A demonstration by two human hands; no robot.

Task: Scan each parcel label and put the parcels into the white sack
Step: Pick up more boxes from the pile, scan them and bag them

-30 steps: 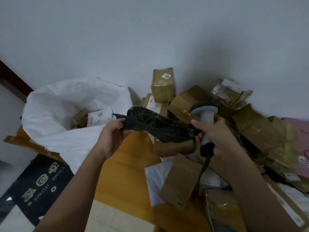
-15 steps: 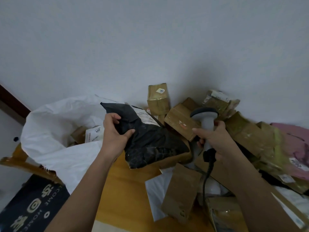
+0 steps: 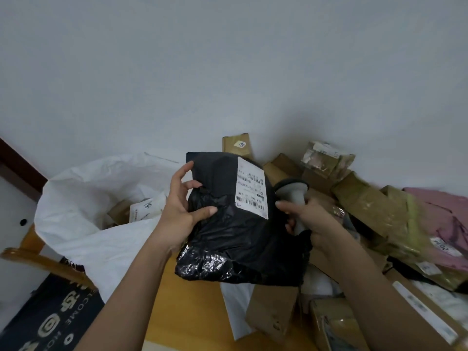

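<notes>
Several parcels are already lying in the white sack (image 3: 83,239) beyond the left hand (image 3: 181,214), while many more are waiting heaped on the worktop (image 3: 192,312) past the right hand (image 3: 307,221). The left hand is gripping the black parcel (image 3: 235,239) upright between both hands, its label (image 3: 252,187) running vertically and facing the person. The right hand is clasping the scanner (image 3: 293,196), head aimed away.

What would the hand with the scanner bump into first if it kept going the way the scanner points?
Probably the black parcel. The right hand aims the scanner leftward, and the parcel's white label sits right beside the scanner head. Depth is hard to judge, so it might just pass behind the parcel.
</notes>
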